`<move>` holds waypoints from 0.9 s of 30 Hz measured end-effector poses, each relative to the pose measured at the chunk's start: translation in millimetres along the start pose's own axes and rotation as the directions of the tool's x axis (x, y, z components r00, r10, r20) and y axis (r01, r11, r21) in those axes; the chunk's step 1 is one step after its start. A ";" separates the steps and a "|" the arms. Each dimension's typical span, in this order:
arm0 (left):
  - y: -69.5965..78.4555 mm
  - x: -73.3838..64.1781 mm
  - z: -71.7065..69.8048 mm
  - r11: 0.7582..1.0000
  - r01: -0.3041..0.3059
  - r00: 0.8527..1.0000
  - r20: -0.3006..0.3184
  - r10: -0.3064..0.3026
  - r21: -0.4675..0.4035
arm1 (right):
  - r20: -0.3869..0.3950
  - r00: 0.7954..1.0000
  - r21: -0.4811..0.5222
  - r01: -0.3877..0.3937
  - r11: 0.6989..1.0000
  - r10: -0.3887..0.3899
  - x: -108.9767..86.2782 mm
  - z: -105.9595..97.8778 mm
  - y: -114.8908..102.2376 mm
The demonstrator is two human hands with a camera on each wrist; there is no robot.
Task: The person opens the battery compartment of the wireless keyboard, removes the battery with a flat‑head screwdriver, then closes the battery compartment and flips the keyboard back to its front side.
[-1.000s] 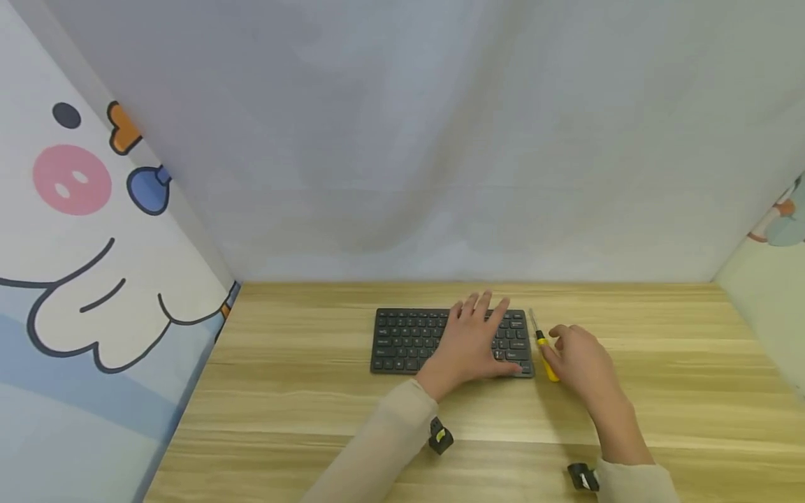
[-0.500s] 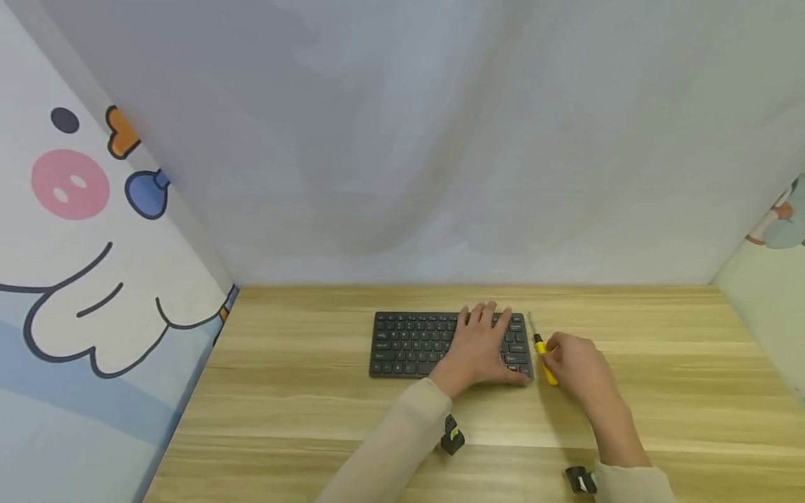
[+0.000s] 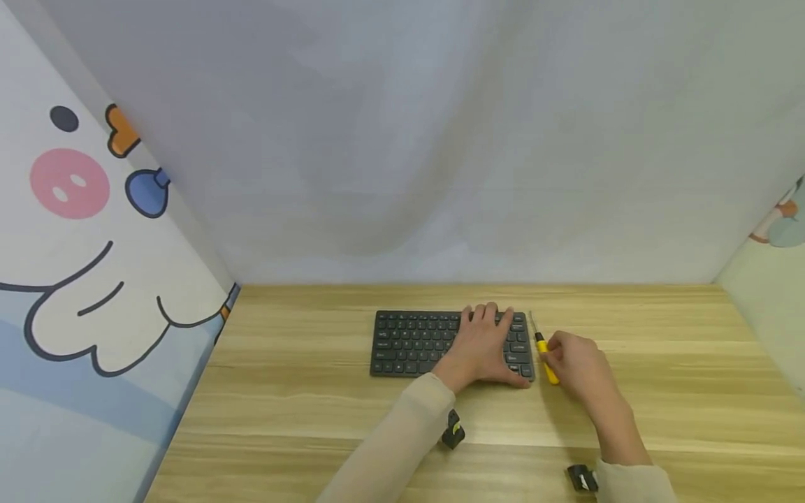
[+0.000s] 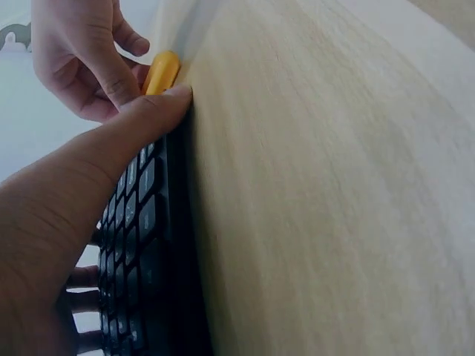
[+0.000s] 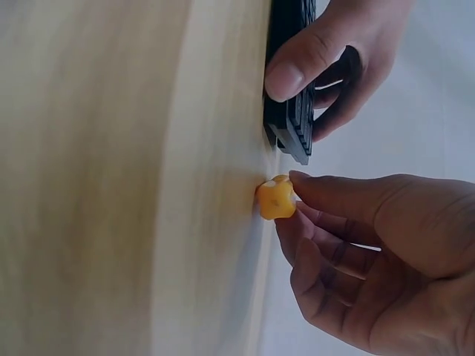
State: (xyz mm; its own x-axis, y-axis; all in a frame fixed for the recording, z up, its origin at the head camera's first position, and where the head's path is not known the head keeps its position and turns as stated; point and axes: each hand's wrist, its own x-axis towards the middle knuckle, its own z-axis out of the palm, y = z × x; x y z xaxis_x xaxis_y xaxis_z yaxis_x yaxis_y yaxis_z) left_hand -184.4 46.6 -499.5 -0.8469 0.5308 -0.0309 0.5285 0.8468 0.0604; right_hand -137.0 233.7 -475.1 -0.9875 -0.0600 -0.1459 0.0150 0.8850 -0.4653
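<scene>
A black compact keyboard (image 3: 409, 344) lies flat on the wooden table. My left hand (image 3: 481, 346) spans its right part from front to back, fingertips spread at the far edge and thumb at the near edge. In the left wrist view the thumb (image 4: 141, 115) runs along the keyboard's near side. Just right of the keyboard lies a screwdriver (image 3: 546, 360) with a yellow handle and thin metal shaft pointing away. My right hand (image 3: 578, 367) pinches its handle between thumb and index finger. The right wrist view shows the handle's yellow butt end (image 5: 276, 200) there.
The light wooden table (image 3: 283, 419) ends at a grey-white curtain (image 3: 402, 175). A panel with cartoon prints (image 3: 69, 314) stands at the left, and a pale wall at the right. A small black wrist device (image 3: 453, 429) is beside the left sleeve, another (image 3: 581, 478) beside the right.
My left hand has shifted slightly right, its thumb moving from the keys to the keyboard's near edge. My right fingers have closed onto the screwdriver handle. Keyboard and screwdriver stay in place.
</scene>
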 end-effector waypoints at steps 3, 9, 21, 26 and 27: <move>-1.1 0.9 2.2 1.000 -0.006 1.000 0.000 0.006 0.015 | 0.006 1.000 0.007 -0.003 1.000 0.003 0.2 1.4 1.2; -5.2 0.9 3.6 0.999 -0.033 0.999 -0.024 0.033 0.010 | -0.001 1.000 0.012 0.012 1.000 -0.012 0.2 3.0 0.6; -10.4 2.1 -18.4 0.997 -0.065 0.996 -0.070 0.062 -0.042 | 0.000 1.000 0.008 0.018 1.000 -0.018 0.1 1.9 1.5; -11.0 1.4 -29.4 0.995 -0.069 0.995 -0.072 0.065 -0.065 | 0.007 1.000 0.009 0.014 1.000 -0.014 0.5 0.2 2.1; -11.1 1.3 -31.0 0.995 -0.070 0.995 -0.075 0.065 -0.067 | 0.006 1.000 0.009 0.013 1.000 -0.013 0.4 -0.2 2.1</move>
State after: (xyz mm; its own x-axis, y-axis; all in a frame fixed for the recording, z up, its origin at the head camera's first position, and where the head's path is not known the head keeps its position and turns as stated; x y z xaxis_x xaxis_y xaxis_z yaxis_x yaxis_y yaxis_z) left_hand -193.2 36.8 -469.3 -0.8129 0.5804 0.0480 0.5812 0.8034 0.1292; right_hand -137.4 235.7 -476.0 -0.9866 -0.0741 -0.1451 0.0038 0.8799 -0.4751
